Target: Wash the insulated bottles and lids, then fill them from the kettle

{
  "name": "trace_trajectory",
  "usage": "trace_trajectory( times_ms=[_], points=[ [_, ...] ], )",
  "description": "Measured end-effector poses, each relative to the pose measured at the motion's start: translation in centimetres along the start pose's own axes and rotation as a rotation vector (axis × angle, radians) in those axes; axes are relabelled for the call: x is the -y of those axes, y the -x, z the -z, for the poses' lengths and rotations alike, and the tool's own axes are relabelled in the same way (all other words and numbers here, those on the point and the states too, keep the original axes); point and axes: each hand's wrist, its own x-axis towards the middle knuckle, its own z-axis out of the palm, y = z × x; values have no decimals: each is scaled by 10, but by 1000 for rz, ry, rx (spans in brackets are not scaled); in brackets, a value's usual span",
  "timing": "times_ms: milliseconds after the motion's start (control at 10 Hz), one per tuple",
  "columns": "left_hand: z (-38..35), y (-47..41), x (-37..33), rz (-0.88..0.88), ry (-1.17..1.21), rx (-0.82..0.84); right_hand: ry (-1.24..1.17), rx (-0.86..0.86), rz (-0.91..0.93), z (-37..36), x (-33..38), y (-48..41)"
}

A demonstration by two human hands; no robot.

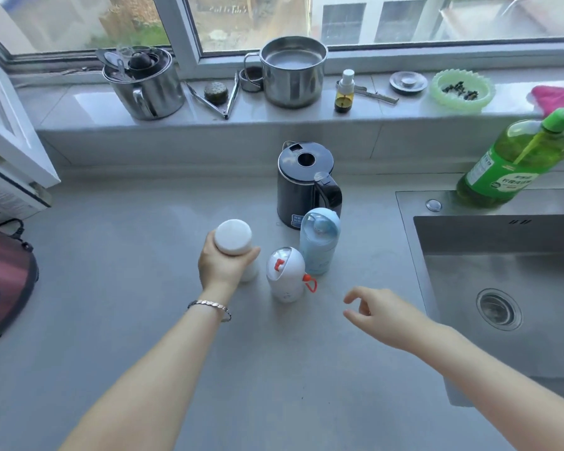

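Grey counter (144, 288): L hand (220, 266) fingers (206, 247) curl round white bottle (233, 237); R hand (381, 312) fingers (355, 296) loose, empty, apart.

kettle (303, 180): black | bottles: white (233, 239), white-orange (285, 275), pale blue (319, 242)

Domestic kitchen. Grey worktop (127, 255) with inset stainless-steel sink (469, 271) at right; green dish-soap pump bottle (515, 164) on the sink's rim; black electric kettle (303, 183) on the worktop; steel pots (292, 76), tongs (222, 99) and small oil sprayer (344, 92) along the windowsill (88, 102) beneath a window (404, 21) facing neighbouring buildings.
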Motion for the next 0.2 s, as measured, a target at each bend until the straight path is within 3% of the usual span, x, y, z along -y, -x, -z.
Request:
trace_trajectory(
  times_ms=[200],
  points=[
    [2, -5, 8, 34, 27, 65, -26, 1, -15, -1, -7, -2]
  ],
)
